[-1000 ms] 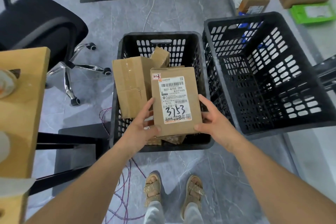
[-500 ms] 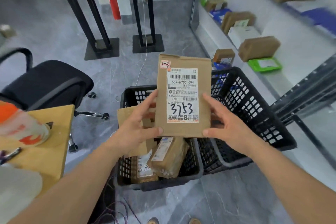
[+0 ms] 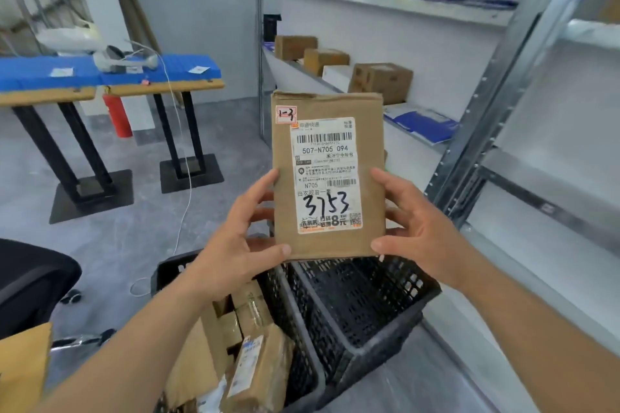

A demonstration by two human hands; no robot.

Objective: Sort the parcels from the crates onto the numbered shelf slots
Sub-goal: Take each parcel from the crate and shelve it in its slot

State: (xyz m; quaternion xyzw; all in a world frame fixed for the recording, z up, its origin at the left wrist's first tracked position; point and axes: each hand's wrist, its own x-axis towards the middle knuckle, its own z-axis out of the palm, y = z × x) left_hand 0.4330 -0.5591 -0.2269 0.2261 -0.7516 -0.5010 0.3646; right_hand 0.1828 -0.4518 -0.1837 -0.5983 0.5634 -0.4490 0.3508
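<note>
I hold a flat brown cardboard parcel [image 3: 327,111] upright in front of me, its white label marked "3753" and a small tag reading "1-3". My left hand [image 3: 235,245] grips its lower left edge, thumb across the front. My right hand [image 3: 419,228] grips the lower right edge. Below it stand two black crates: the left crate [image 3: 171,271] holds several brown parcels [image 3: 255,365], and no parcels show in the right crate [image 3: 375,305]. A metal shelf unit [image 3: 385,3] with boxes rises to the right.
Several cardboard boxes [image 3: 380,80] and blue envelopes [image 3: 422,124] lie on the shelves. A blue-topped table [image 3: 110,72] on black legs stands at left with a red extinguisher [image 3: 117,114] behind. A black office chair [image 3: 30,285] and a wooden desk corner [image 3: 23,369] sit at lower left.
I have lifted the parcel up out of the left crate to chest height, and my view has tilted up from the floor toward the shelves.
</note>
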